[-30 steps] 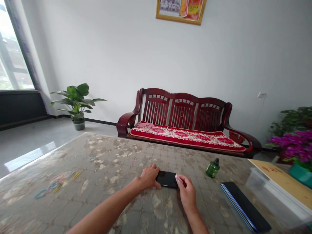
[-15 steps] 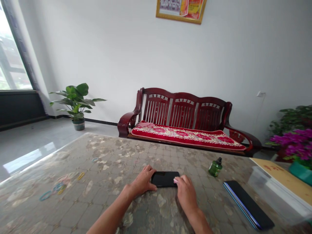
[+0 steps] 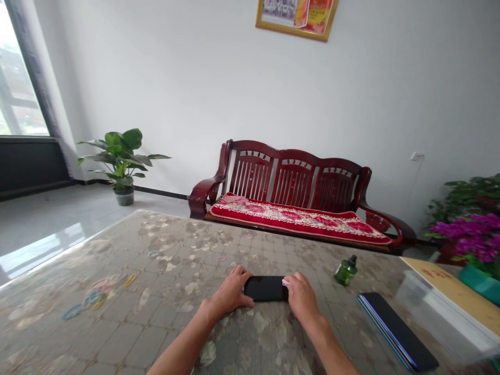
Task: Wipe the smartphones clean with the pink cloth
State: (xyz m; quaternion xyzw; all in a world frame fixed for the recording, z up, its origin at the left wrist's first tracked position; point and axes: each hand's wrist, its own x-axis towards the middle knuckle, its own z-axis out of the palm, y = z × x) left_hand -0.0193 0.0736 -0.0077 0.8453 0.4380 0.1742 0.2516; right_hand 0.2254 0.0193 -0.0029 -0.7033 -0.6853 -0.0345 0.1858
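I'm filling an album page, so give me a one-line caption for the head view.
Left hand and right hand at opposite ends of a black phone on a patterned tablecloth.

The left hand [image 3: 234,290] is held with thumb and fingers parted; right of that grip, the right hand [image 3: 302,297] is curled.
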